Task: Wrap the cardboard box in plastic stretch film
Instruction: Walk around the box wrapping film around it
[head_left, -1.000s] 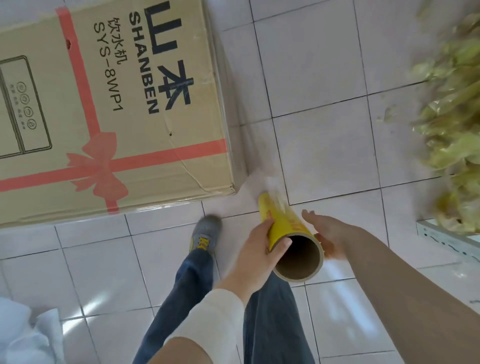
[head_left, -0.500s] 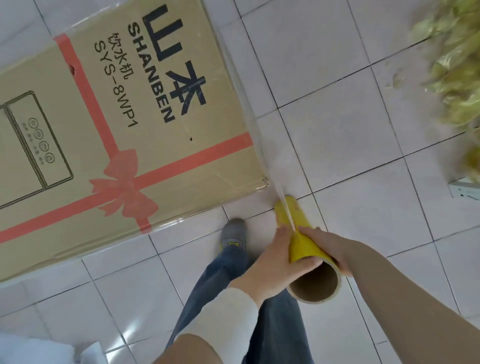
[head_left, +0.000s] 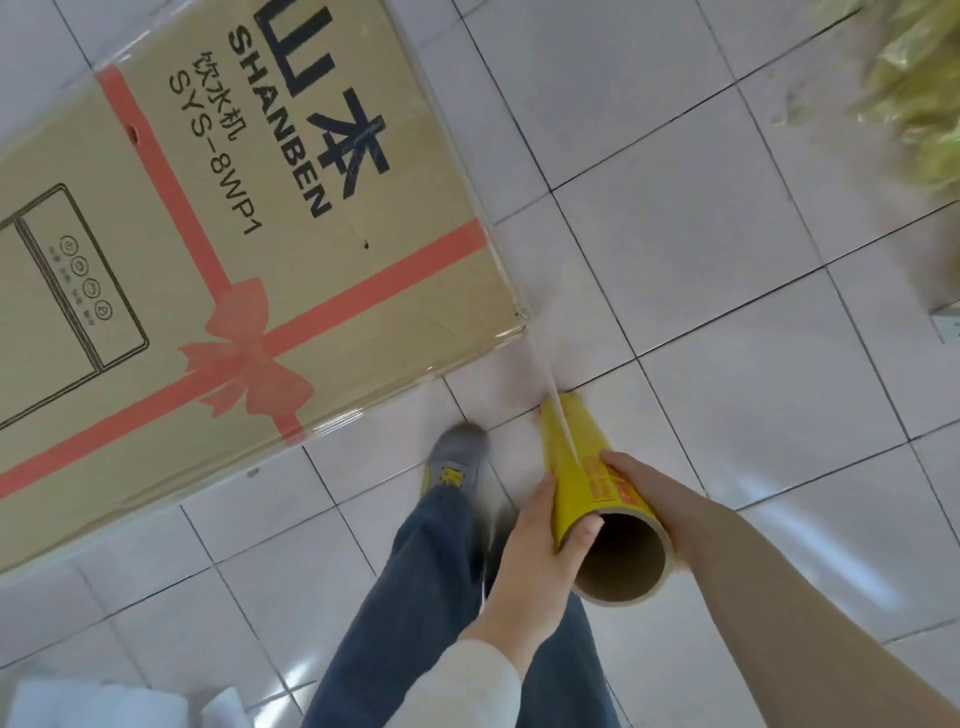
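- An indoor room with a hard floor of glossy white floor tiles (head_left: 675, 156) and dark grout; whether home, shop or store room, the view cannot settle.
- A big appliance carton, the cardboard box (head_left: 234, 234), lies flat on the floor.
- Crumpled yellowish film (head_left: 914, 88) is heaped at one edge, and white sheeting (head_left: 104, 706) at another: signs of packing work.

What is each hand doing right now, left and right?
Left hand: gripping the yellow stretch film roll, thumb at its open end.
Right hand: holding the same roll from the other side, fingers curled over it.
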